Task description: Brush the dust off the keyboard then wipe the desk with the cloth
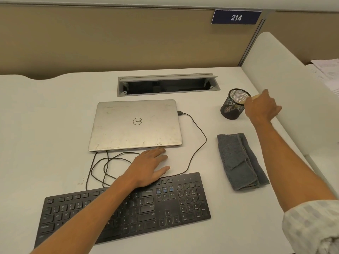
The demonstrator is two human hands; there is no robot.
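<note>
Right hand (261,107): reaches to the far right of the desk, at the rim of the mesh cup; its fingers are curled round a pale wooden handle (255,97), which sticks out just above the knuckles. What is at the other end of the handle cannot be told.
Left hand (149,166): lies flat, fingers straight and released, on the desk between the laptop and the keyboard; the heel of the hand and the forearm cross the keyboard's far edge.
Keyboard (165,204): black, full-size, at the near middle of the desk, turned slightly so its right end sits farther away than its left.
Cloth (240,161): grey, folded into a long pad, lying on the desk to the right of the keyboard and near of the mesh cup, apart from both.
Mesh cup (233,107): black wire pen holder, upright, far right, just left of the right hand.
Laptop (135,124): silver, lid closed, beyond the keyboard in the middle of the desk.
Cable (199,132): thin and black, plugged into the laptop's right side, looping across the desk toward the keyboard, with more loops left of the left hand.
Desk (45,125): white, with an open grey cable tray (167,85) set into it beyond the laptop.
Partition sign (236,17): blue plate reading 214, on the beige divider at the far side.
</note>
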